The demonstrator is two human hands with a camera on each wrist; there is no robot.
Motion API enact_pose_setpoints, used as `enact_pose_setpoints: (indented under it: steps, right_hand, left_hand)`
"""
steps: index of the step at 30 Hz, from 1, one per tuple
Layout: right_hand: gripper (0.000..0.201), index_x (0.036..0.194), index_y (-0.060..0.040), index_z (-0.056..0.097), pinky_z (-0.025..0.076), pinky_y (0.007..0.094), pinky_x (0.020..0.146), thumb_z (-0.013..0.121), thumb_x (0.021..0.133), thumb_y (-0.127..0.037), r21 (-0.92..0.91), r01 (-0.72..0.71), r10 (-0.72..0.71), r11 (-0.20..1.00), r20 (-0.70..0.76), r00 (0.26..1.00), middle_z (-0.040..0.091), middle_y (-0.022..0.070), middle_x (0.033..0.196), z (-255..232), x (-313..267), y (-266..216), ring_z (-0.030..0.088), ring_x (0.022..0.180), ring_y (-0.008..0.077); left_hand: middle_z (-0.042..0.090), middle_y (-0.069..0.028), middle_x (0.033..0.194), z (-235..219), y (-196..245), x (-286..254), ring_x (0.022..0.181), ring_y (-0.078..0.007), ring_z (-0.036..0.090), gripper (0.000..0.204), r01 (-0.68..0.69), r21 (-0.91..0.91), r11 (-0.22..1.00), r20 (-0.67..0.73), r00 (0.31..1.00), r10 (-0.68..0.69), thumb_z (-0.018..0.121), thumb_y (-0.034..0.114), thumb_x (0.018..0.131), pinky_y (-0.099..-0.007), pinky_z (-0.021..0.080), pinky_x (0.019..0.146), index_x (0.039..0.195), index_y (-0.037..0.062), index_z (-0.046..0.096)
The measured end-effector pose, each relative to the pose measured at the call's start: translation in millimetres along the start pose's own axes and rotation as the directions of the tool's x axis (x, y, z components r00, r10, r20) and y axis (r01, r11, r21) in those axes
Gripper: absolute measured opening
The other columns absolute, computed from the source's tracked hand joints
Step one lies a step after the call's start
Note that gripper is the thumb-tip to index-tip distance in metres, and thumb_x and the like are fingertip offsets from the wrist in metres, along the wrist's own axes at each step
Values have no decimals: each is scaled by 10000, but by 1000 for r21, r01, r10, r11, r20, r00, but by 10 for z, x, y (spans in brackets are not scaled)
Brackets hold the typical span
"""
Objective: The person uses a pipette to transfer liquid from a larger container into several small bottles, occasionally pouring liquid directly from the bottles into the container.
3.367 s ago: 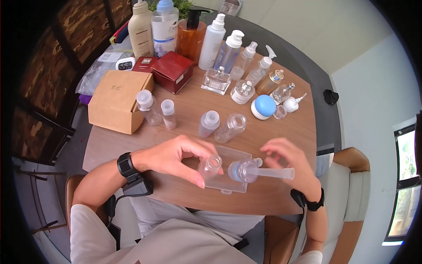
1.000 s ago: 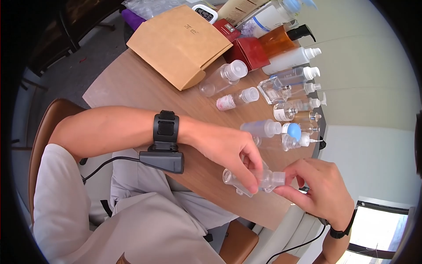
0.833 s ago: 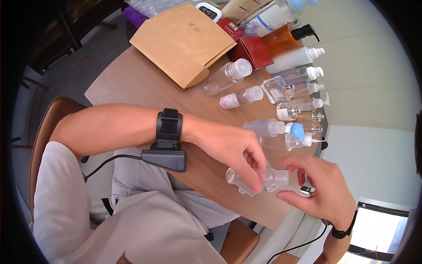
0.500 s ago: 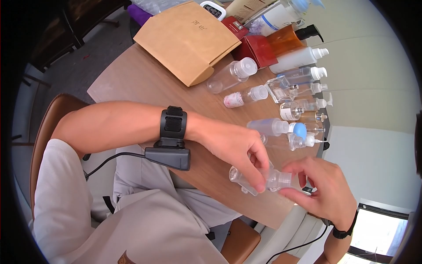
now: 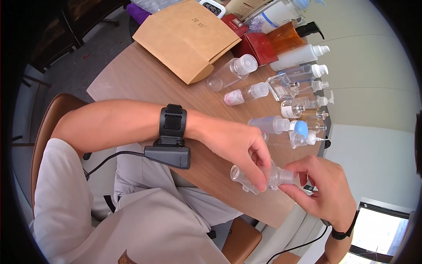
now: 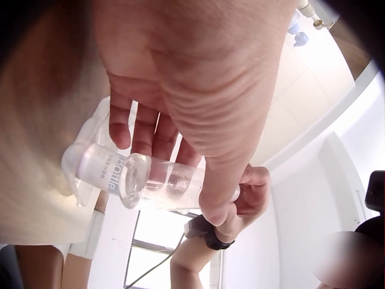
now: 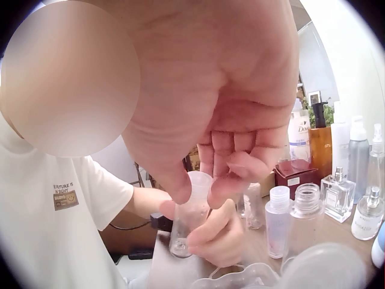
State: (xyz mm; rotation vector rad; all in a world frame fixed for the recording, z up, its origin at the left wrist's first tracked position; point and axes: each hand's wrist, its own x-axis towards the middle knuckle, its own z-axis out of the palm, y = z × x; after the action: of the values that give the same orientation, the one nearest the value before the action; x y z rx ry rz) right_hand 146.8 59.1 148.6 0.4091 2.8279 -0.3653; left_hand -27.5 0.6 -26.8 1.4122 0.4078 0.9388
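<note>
My left hand (image 5: 233, 143) grips a small clear bottle (image 5: 237, 174), tilted over on its side in the head view, its base toward the left. A translucent cap (image 5: 287, 177) sits at the bottle's neck end. Thumb and index finger of my right hand (image 5: 329, 191) pinch this cap from both sides, and its other fingers curl behind. In the right wrist view the cap (image 7: 200, 182) shows between those two fingertips. Beyond the held bottle, in the left wrist view, lies a labelled bottle (image 6: 103, 170) by a clear plastic case (image 6: 91, 128).
A capped bottle (image 5: 225, 75), a smaller pink-marked bottle (image 5: 234, 97) and a frosted bottle (image 5: 267, 124) stand on the wooden table (image 5: 127, 81). Behind are a cardboard box (image 5: 189, 42), a dark red box (image 5: 259, 49) and a row of pump and perfume bottles.
The left hand's bottle had a bare neck at first; now it is capped. The right hand came from beside the tube-topped bottle to the cap. Its fingers parted slightly, then closed in. The head view tilted.
</note>
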Motion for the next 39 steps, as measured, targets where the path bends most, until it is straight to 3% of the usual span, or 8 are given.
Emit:
enact_pose_setpoints:
  steps: [11,15,19,24,27,29,36,39]
  right_hand:
    - [275,901,-68,617,471,298,516,810,792,-230,36,-116,116,993,27,993,621,47,712,-65,-35,-154,606,586,190]
    - [225,839,-38,647,444,245,533,819,745,-147,133,-163,173,978,-66,983,639,36,724,-397,-130,-114,576,595,125]
    - [167,890,-8,626,428,215,589,722,787,-98,281,-146,248,949,-372,894,641,23,823,-597,-120,-8,560,687,91]
    - [179,926,-9,619,441,251,605,717,798,-86,162,-234,282,959,-438,854,628,20,814,-468,253,21,568,718,95]
    - [167,962,-24,621,417,235,576,697,835,-100,22,-138,135,990,-406,904,621,10,849,-315,415,164,539,704,88]
    - [176,946,-22,629,413,252,545,711,817,-110,-44,-82,62,996,-345,937,608,21,799,-236,513,214,530,674,107]
    - [198,921,-5,616,487,390,656,690,791,-133,-121,48,-80,992,-277,958,616,135,793,-3,722,340,579,705,291]
    - [194,920,1,615,495,414,681,671,804,-144,-112,-1,-23,994,-208,978,632,144,821,2,743,307,607,748,327]
  left_hand:
    - [592,19,749,3,-17,-7,728,-94,512,324,6,-4,1000,4,1000,-6,835,292,784,-274,425,657,972,45,742]
    - [607,21,785,-10,14,-24,761,-96,521,400,24,21,999,20,1000,-25,856,318,756,-270,425,682,1026,51,733]
    - [642,0,804,8,-13,-25,771,-87,577,519,18,98,995,64,998,-24,816,436,760,-249,451,685,1049,15,722]
    - [636,0,792,48,-83,-11,757,-98,575,517,44,171,984,95,994,-61,821,442,758,-257,453,659,1010,3,720]
    - [636,-5,781,39,-64,-10,744,-110,576,515,51,182,982,116,991,-73,817,457,761,-265,457,653,995,8,723]
    - [625,-12,798,46,-10,-14,800,-135,571,400,101,191,976,107,987,-123,853,323,752,-293,449,666,1011,48,722]
    - [634,-27,803,42,-64,30,786,-156,579,377,57,222,973,133,987,-88,850,304,755,-301,453,668,1008,55,725]
    - [635,-34,804,53,-69,32,782,-161,580,382,58,208,976,127,988,-86,855,297,748,-303,455,667,1010,51,723]
